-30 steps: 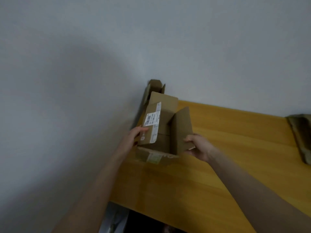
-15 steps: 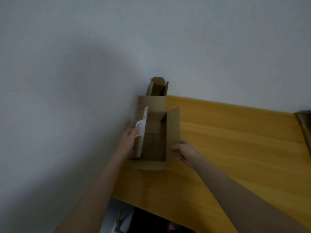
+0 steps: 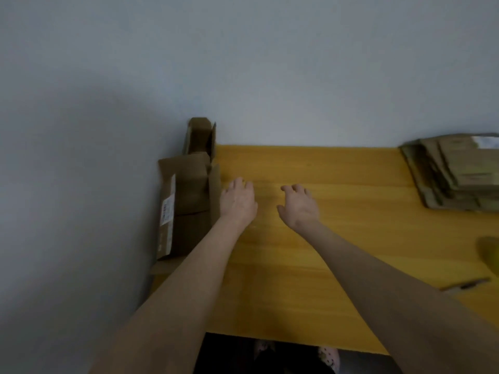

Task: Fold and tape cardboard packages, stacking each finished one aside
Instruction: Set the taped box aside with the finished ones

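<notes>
An assembled brown cardboard box (image 3: 186, 209) with a white label on its left flap stands at the left edge of the wooden table (image 3: 337, 238), against the wall, its top flaps up. A smaller open box (image 3: 201, 137) stands behind it in the corner. My left hand (image 3: 237, 201) hovers just right of the box's right flap, fingers relaxed, holding nothing. My right hand (image 3: 298, 205) floats over bare table further right, also empty with loose fingers.
A stack of flat cardboard blanks (image 3: 453, 171) lies at the table's far right. A dark, pen-like tool (image 3: 467, 284) lies near the right edge, with a blurred yellowish object (image 3: 490, 252) above it. The wall bounds the left and back.
Both hands have let go of the box, which now stands at the table's left edge. The hands moved right over the table, and the view swung right, revealing the flat stack.
</notes>
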### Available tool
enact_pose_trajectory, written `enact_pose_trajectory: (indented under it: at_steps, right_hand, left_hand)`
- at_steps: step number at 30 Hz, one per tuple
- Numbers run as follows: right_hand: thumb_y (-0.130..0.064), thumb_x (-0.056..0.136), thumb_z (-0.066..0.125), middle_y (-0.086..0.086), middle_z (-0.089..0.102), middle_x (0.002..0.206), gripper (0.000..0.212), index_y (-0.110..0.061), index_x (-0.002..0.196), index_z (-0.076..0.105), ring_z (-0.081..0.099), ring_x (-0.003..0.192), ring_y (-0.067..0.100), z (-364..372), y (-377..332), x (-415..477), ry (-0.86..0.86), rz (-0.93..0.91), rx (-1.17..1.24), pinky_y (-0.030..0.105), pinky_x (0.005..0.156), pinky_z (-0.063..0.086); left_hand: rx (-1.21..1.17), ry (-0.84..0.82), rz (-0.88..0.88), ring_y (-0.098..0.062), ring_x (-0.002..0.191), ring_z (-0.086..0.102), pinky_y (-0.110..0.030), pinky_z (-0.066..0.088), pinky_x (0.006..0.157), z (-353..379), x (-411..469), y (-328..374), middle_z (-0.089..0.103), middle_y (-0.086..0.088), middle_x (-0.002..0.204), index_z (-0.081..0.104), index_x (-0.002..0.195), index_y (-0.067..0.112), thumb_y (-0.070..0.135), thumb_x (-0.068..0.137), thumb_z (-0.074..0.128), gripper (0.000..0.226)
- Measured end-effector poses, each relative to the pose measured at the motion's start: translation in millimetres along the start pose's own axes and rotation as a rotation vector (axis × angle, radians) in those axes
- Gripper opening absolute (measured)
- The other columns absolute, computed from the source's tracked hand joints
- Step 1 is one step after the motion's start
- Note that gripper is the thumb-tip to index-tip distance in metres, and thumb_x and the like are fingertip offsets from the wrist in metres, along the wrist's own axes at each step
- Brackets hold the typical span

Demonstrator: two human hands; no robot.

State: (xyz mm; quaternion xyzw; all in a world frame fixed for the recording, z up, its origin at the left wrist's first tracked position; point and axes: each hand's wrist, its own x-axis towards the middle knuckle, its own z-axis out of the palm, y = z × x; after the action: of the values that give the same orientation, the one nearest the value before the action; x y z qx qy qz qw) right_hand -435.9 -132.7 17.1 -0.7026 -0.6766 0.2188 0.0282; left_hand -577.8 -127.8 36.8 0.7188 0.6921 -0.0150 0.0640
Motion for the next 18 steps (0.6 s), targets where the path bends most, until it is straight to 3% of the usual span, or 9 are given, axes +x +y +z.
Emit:
enact_pose_trajectory:
  at_steps: [3,10,18]
  right_hand:
    - [-0.025,0.098,0.048,0.009,0.029,0.15,0.05,-0.019,0.145,0.033,0.026,0.138,0.031,-24,43,-9,0.078,0.012,-0.073,0.044,0.108,0.032]
    - [-0.021,0.096,0.049,0.01,0.029,0.149,0.05,-0.017,0.144,0.034,0.024,0.138,0.03,-84,176,-40,0.186,0.064,-0.084,0.042,0.107,0.032]
    - [-0.02,0.092,0.054,0.012,0.03,0.146,0.051,-0.016,0.14,0.037,0.026,0.135,0.032,-148,344,-89,0.208,0.075,-0.106,0.042,0.103,0.035]
  left_hand:
    - [0.033,-0.005,0.059,-0.025,0.133,0.034,-0.037,0.029,0.108,5,5,45,0.035,-0.01,0.144,0.037,0.14,0.013,0.028,0.094,0.052,0.051]
    - [0.063,0.053,0.186,-0.025,0.134,0.034,-0.037,0.03,0.107,5,1,189,0.035,-0.01,0.146,0.04,0.137,0.012,0.025,0.094,0.051,0.047]
    - [0.038,0.113,0.27,-0.025,0.136,0.033,-0.038,0.03,0.109,8,-37,381,0.032,-0.011,0.149,0.04,0.138,0.012,0.024,0.093,0.053,0.049]
